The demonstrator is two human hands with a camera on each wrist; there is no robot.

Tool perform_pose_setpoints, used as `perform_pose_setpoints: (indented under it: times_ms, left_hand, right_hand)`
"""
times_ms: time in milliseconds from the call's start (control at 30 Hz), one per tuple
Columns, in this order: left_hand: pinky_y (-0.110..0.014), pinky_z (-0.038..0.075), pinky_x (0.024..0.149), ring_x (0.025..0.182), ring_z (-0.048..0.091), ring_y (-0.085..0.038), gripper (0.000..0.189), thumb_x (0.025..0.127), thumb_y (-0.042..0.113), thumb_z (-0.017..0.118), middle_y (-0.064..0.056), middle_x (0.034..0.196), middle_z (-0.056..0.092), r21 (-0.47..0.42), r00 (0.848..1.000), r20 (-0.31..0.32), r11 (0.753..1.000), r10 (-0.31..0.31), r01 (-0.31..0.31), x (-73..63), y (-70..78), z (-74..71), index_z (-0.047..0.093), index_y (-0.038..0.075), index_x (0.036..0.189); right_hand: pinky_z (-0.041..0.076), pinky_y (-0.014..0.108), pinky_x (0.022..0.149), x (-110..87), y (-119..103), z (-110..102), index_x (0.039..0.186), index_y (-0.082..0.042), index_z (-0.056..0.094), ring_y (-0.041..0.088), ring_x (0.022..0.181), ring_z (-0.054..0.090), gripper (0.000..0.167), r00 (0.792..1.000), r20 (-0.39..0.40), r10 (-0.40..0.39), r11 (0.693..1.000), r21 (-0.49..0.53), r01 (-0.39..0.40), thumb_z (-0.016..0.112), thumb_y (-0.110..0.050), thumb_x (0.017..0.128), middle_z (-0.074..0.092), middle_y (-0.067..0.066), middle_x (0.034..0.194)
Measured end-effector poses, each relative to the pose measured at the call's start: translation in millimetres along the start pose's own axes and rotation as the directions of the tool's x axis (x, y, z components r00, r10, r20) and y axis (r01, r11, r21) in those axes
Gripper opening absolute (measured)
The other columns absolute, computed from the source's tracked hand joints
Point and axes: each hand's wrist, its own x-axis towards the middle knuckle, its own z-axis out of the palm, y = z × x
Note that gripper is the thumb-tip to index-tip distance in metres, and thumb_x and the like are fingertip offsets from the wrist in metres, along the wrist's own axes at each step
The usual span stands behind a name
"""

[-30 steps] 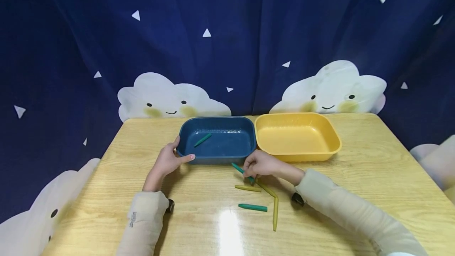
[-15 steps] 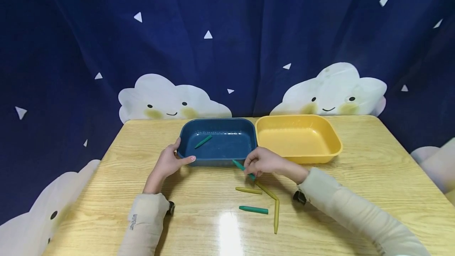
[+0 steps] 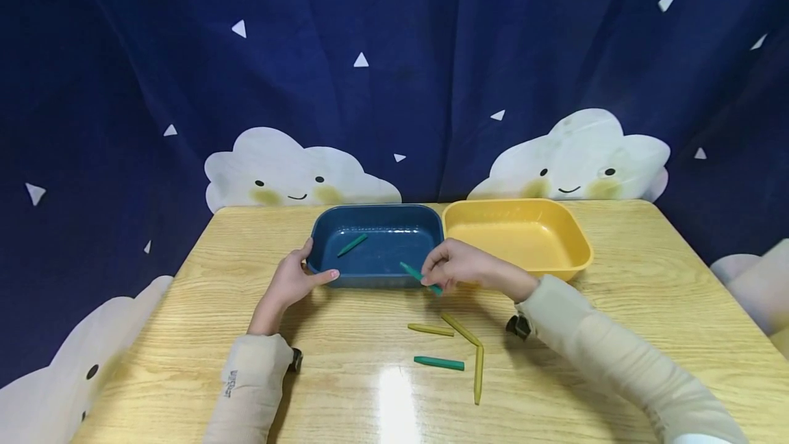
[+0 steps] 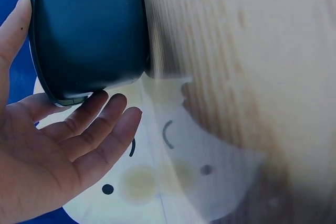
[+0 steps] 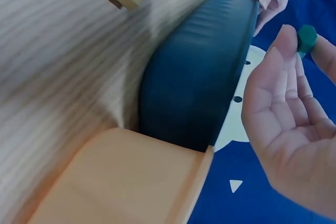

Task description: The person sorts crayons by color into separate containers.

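My right hand pinches a green crayon between thumb and fingertips, just over the front right corner of the blue bin. In the right wrist view, the crayon's hexagonal end shows between the fingertips. With thumb and fingers spread, my left hand rests against the bin's front left corner. Its thumb lies on the front rim and its fingers touch the left end, as the left wrist view also shows. Another green crayon lies inside the bin.
A yellow bin stands against the blue bin's right end. In front, a green crayon and three yellow crayons lie on the wooden table. A dark blue curtain hangs behind the table.
My right hand has moved up and away from the yellow crayons, bringing the pinched green crayon to the blue bin's front rim. My left hand stays at the bin's corner.
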Motion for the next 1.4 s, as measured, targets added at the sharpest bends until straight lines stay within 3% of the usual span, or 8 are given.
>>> perform_pose_setpoints:
  times_ms: [300,500,833,1000,1133,1233,1400]
  left_hand:
    - [-0.027,0.032,0.046,0.043,0.035,-0.012,0.092,0.078,0.033,0.073,-0.003,0.055,0.041,-0.015,1.000,0.006,1.000,-0.005,0.005,-0.6,0.2,-0.1,0.018,-0.007,0.141]
    - [-0.026,0.032,0.046,0.047,0.034,-0.014,0.091,0.078,0.031,0.073,-0.001,0.054,0.036,-0.017,1.000,0.003,1.000,-0.010,0.011,-0.8,1.6,-1.0,0.019,-0.007,0.141]
    - [-0.027,0.033,0.049,0.051,0.039,-0.015,0.092,0.077,0.032,0.073,-0.012,0.082,0.050,-0.016,1.000,0.002,1.000,-0.019,0.019,1.0,1.3,-1.3,0.019,-0.007,0.141]
    - [-0.027,0.035,0.050,0.051,0.041,-0.014,0.092,0.077,0.031,0.073,-0.019,0.096,0.054,-0.030,1.000,0.004,0.999,-0.018,0.018,0.7,1.0,-1.6,0.018,-0.007,0.141]
    - [-0.027,0.034,0.049,0.051,0.040,-0.014,0.092,0.077,0.031,0.073,-0.020,0.093,0.053,-0.027,1.000,0.005,0.999,-0.019,0.019,0.2,1.3,-1.7,0.018,-0.007,0.141]
    - [-0.027,0.033,0.049,0.050,0.039,-0.014,0.092,0.077,0.031,0.073,-0.014,0.082,0.049,-0.025,1.000,0.006,0.999,-0.026,0.026,0.4,1.4,-1.7,0.018,-0.006,0.141]
    - [-0.027,0.034,0.049,0.051,0.040,-0.015,0.093,0.077,0.031,0.073,-0.014,0.084,0.051,-0.031,1.000,0.003,0.999,-0.023,0.023,0.8,1.7,-1.8,0.018,-0.006,0.141]
  right_hand:
    - [0.043,0.028,0.054,1.3,-14,-10,0.087,0.006,0.065,0.019,0.053,0.046,0.010,0.999,-0.018,0.049,0.999,0.021,-0.049,0.062,-0.003,0.083,0.058,0.005,0.061]
    - [0.049,0.030,0.059,2.4,-20,-16,0.094,0.012,0.063,0.014,0.054,0.049,0.020,0.999,-0.019,0.050,0.999,0.008,-0.050,0.062,-0.004,0.083,0.057,0.003,0.061]
    - [0.044,0.028,0.059,10.7,-25,-26,0.099,0.013,0.061,0.014,0.055,0.045,0.023,0.998,0.005,0.058,0.997,0.044,-0.058,0.061,-0.005,0.084,0.050,0.003,0.059]
    - [0.045,0.027,0.059,18.5,-28,-30,0.096,0.011,0.062,0.016,0.058,0.053,0.019,0.998,0.006,0.055,0.997,0.062,-0.055,0.060,-0.003,0.084,0.048,0.003,0.058]
    - [0.048,0.026,0.060,24.6,-30,-32,0.096,0.011,0.062,0.017,0.062,0.058,0.018,0.999,0.008,0.054,0.997,0.057,-0.054,0.060,-0.003,0.085,0.049,0.004,0.057]
    - [0.046,0.026,0.059,29.6,-32,-34,0.098,0.014,0.060,0.015,0.057,0.053,0.022,0.999,0.009,0.051,0.997,0.054,-0.051,0.060,-0.003,0.085,0.046,0.003,0.056]
    - [0.046,0.025,0.058,39.2,-33,-37,0.100,0.017,0.058,0.015,0.055,0.049,0.026,0.998,-0.002,0.055,0.998,0.024,-0.055,0.061,-0.003,0.085,0.050,0.004,0.057]
